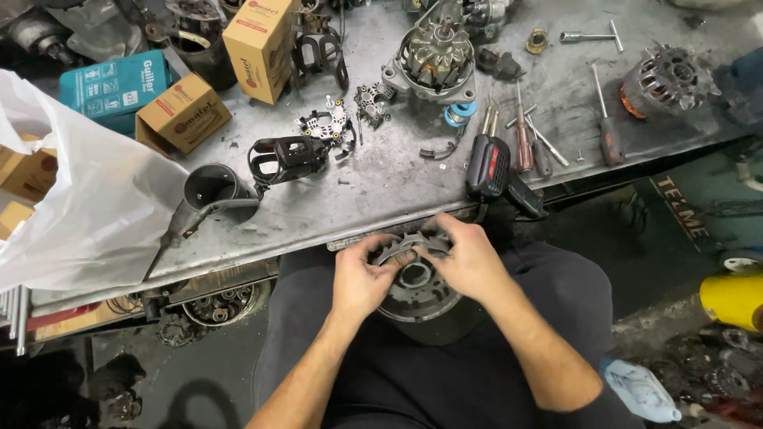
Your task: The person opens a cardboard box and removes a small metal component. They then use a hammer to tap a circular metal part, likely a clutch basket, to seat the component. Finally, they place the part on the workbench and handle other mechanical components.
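A round grey metal alternator housing (417, 292) rests on my lap just below the workbench edge. My left hand (362, 278) grips its upper left rim with curled fingers. My right hand (465, 258) closes over the upper right rim, fingertips meeting the left hand's at a dark curved part (413, 241) on top of the housing. Both forearms reach up from the bottom of the view over my dark trousers.
The grey metal workbench (381, 191) carries an alternator body (433, 59), a second one (668, 78), screwdrivers (606, 127), a black and red power tool (491, 168), black brackets (286, 157), cardboard boxes (258, 44) and a white plastic bag (87, 199). A yellow container (731, 300) stands on the right.
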